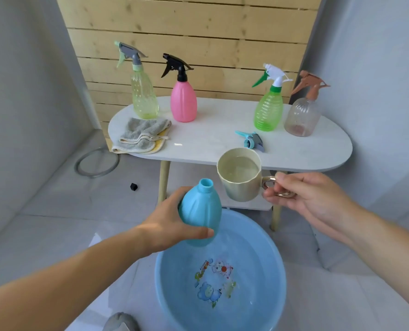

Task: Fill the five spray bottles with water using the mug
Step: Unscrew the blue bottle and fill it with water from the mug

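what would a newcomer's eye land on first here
Front and centre, the person's left grip holds an uncapped blue bottle above a blue basin, while the right grip pinches the handle of a beige mug of water just right of the bottle's neck. Behind, a pale green bottle, a pink bottle, a bright green bottle and a clear bottle stand on a white table, a loose spray head near its front edge.

Arms forward: left grip (172,222) wrapped round blue bottle (202,209); right grip (303,194) pinching mug (240,189) handle.
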The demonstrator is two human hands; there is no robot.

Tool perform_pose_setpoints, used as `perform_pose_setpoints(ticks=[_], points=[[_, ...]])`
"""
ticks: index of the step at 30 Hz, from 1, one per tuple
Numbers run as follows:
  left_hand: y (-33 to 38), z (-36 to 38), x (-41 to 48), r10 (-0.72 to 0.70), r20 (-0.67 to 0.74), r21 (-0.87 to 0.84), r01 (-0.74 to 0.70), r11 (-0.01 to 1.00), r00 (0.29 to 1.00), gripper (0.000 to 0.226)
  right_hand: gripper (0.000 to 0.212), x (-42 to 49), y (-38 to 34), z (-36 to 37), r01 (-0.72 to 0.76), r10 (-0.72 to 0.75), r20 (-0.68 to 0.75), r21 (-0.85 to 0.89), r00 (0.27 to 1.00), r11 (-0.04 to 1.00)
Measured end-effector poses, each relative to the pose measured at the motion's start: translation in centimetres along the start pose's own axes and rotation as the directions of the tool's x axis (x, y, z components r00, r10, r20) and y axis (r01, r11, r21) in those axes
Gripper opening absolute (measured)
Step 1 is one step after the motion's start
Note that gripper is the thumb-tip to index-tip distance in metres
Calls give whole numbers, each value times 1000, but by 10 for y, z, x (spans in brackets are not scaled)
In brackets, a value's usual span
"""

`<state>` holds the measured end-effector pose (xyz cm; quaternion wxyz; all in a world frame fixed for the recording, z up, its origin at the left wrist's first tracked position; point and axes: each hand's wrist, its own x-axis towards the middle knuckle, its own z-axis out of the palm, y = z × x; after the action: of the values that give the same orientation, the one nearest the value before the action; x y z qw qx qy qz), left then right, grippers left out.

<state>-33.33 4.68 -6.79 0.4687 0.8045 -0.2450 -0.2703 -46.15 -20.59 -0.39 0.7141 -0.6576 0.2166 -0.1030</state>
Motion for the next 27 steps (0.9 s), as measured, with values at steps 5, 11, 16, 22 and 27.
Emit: perform_pose_setpoints(ticks=[5,11,16,22,27], points=[[-1,6,1,10,16,22,-11,1000,1000,76,35,-9,-9,7,78,-79,-10,-90,997,993],[-2,11,6,12,35,25,-13,1000,999,80,34,-13,-12,9,140,-139,22,-246,990,959],[-4,12,7,15,47,7,-16,1000,999,79,30,-15,-16,8,195,-195,34,-341,980,920],[-4,14,9,18,55,2,-18,1000,998,76,26,-14,-16,8,231,-234,43,-421,971,877],[-5,14,11,22,70,2,-22,1000,997,78,25,-13,-16,7,256,-264,54,-496,963,830]])
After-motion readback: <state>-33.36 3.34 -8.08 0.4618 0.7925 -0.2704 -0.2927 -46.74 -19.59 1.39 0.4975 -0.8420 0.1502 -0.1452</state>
